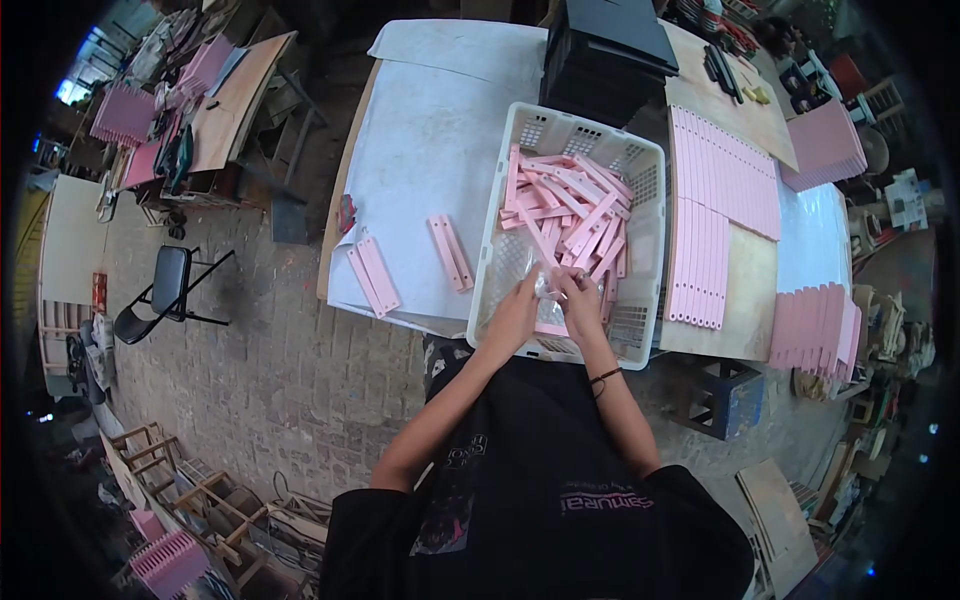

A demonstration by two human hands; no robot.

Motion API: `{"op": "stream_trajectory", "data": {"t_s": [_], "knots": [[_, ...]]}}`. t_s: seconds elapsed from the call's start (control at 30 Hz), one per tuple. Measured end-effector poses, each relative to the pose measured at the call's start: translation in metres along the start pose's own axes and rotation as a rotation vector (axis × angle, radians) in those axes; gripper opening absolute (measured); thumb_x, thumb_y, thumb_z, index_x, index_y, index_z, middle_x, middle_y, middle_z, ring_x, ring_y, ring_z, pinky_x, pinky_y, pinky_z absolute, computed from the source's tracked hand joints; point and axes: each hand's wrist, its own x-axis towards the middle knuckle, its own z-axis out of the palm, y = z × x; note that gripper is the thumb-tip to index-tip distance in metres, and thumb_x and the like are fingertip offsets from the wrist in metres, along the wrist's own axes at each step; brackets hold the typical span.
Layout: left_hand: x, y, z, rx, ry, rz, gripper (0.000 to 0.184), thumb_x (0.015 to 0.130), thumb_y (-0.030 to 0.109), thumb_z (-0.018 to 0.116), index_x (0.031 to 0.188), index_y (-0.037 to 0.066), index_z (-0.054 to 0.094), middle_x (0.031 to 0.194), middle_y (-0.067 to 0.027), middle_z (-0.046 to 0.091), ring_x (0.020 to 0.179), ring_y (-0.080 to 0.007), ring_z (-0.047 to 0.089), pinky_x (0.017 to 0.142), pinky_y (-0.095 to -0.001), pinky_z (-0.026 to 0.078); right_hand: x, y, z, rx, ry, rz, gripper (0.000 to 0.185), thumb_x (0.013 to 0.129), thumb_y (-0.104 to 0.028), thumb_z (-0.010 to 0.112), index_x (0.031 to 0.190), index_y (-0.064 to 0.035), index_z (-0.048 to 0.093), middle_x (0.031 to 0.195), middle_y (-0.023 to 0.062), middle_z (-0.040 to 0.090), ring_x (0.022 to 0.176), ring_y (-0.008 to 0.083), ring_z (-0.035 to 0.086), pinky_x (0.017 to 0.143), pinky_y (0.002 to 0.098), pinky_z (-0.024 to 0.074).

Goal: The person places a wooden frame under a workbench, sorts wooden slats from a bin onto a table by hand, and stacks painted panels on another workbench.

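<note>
Worktable: the big one in front of the person, covered by a white sheet, with the crate at its right.
Slats: long pink slats laid side by side on the boards to the right of the crate.
Black stack: dark flat pieces piled just beyond the crate's far end.
White crate: a plastic basket with perforated walls, directly under both hands.
Pile: short pink strips heaped at all angles in the crate, mostly beyond the fingers.
Pairs: two sets of pink strips, one pair near the sheet's left edge, the other closer to the crate, both left of the hands.
Strip at the fingers: a single pink strip, its near end at the hands, the rest slanting away over the pile.
Left hand: curled, fingertips drawn in on clear plastic by the strip's near end.
Right hand: bent fingers pinched narrow on that same plastic; from here I can't tell whether it wraps the strip.
Wristband: a thin dark band on the right wrist.
</note>
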Motion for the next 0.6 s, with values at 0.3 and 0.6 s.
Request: {"op": "stream_trajectory", "data": {"t_s": [0.3, 0.6], "knots": [[-0.008, -0.021, -0.009, 0.749, -0.177, -0.087, 0.037, 0.082, 0.007, 0.057, 0.119, 0.003, 0.061, 0.102, -0.0159, 0.057, 0.098, -0.0356, 0.060, 0.080, -0.0443, 0.051, 0.011, -0.001, -0.013, 0.417, 0.079, -0.008, 0.021, 0.090, -0.006, 0.065, 0.106, 0.0019, 0.055, 0.098, 0.0091, 0.061, 0.085, 0.0171, 0.061, 0.078, 0.0286, 0.0523], [0.023, -0.070, 0.027, 1.229, -0.608, -0.028, 0.026, 0.079, 0.021, 0.064, 0.097, 0.004, 0.073, 0.116, -0.0159, 0.061, 0.109, -0.0336, 0.051, 0.092, -0.0481, 0.043, -0.023, -0.050, 0.002, 0.498, 0.005, 0.022, 0.020, 0.098, -0.016, 0.056, 0.107, 0.0021, 0.057, 0.098, 0.0147, 0.065, 0.079, 0.0145, 0.062, 0.070, 0.0215, 0.0537]]}}
